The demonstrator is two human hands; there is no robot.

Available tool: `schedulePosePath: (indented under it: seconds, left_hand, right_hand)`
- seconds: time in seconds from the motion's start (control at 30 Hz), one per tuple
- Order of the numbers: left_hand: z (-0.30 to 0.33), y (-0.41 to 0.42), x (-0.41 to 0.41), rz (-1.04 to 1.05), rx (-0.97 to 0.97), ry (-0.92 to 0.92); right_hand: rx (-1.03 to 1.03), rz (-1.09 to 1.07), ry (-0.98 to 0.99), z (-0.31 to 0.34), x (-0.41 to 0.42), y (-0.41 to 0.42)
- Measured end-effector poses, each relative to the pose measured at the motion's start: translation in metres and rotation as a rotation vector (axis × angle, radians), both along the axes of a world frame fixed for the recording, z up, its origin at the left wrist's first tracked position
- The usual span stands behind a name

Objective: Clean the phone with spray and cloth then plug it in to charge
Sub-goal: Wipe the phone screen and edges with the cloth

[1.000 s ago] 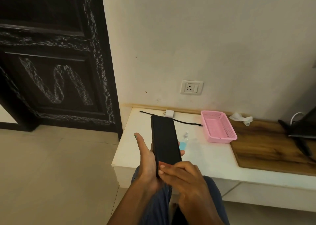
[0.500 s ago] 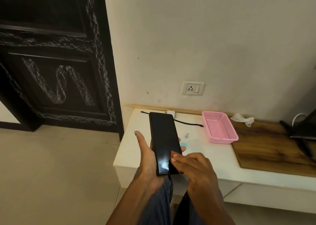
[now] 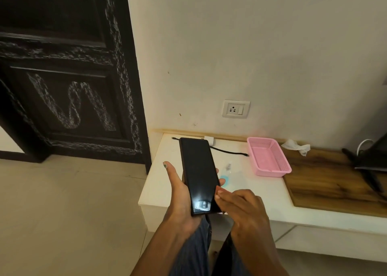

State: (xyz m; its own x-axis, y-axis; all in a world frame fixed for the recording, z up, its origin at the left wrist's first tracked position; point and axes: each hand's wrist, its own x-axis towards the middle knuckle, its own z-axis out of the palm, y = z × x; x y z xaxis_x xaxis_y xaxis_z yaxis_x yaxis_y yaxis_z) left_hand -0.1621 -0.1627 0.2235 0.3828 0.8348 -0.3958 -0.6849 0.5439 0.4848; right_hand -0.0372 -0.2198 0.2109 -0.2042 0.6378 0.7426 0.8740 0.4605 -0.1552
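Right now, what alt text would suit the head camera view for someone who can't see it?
A person's left hand holds a dark phone screen up while the right hand touches its lower right edge. Behind on a white shelf lie a black cable, small spray bottle and pink basket.

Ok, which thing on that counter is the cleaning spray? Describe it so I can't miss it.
Start at the wall socket and drop to the white counter below it. The spray bottle lies on its side between the held phone and the pink basket. It is small, clear, with pale blue liquid; the charger cable behind it is black.
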Motion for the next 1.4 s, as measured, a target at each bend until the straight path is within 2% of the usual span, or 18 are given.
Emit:
schedulePosePath:
  seconds: [0.17, 0.3, 0.37, 0.43, 0.53, 0.63, 0.7, 0.87, 0.97, 1.13, 1.27, 1.4]
  left_hand:
    - [-0.004, -0.002, -0.001, 0.025, -0.006, -0.018]
    - [-0.005, -0.002, -0.001, 0.003, 0.007, -0.015]
    - [-0.005, 0.000, -0.002, 0.008, 0.013, -0.025]
    - [-0.007, 0.001, -0.003, 0.023, 0.026, -0.033]
    - [-0.008, 0.000, -0.004, 0.036, 0.036, -0.028]
    - [-0.007, -0.001, -0.003, 0.019, 0.036, -0.007]
    - [-0.006, 0.000, -0.002, 0.015, 0.037, -0.014]
    - [-0.007, -0.001, -0.003, 0.038, 0.051, -0.048]
    - [-0.009, -0.001, -0.003, 0.027, 0.068, -0.032]
    - [-0.009, 0.002, -0.005, 0.028, 0.104, -0.032]
    - [-0.011, 0.000, -0.005, 0.014, 0.118, -0.026]
    - [-0.013, 0.002, -0.005, -0.030, 0.138, 0.016]
  right_hand:
    - [-0.074, 0.180, 0.033, -0.013, -0.011, -0.010]
    - [-0.034, -0.002, -0.046, -0.004, 0.009, -0.001]
    - [0.003, -0.003, -0.027, -0.004, 0.005, -0.001]
    - [-0.045, 0.062, 0.019, -0.010, -0.004, -0.007]
    - [-0.079, 0.135, -0.048, -0.011, -0.001, -0.012]
    - [-0.111, 0.008, -0.146, -0.009, 0.015, -0.003]
    - [-0.047, -0.018, -0.154, -0.015, 0.017, -0.002]
    - [-0.067, 0.174, 0.062, -0.020, -0.001, -0.008]
    - [-0.020, 0.088, -0.033, -0.008, 0.010, -0.007]
    - [0.061, 0.024, -0.050, -0.006, 0.007, -0.006]
    - [0.011, 0.073, -0.049, -0.006, 0.004, -0.015]
    - [0.027, 0.009, -0.037, 0.006, 0.016, -0.008]
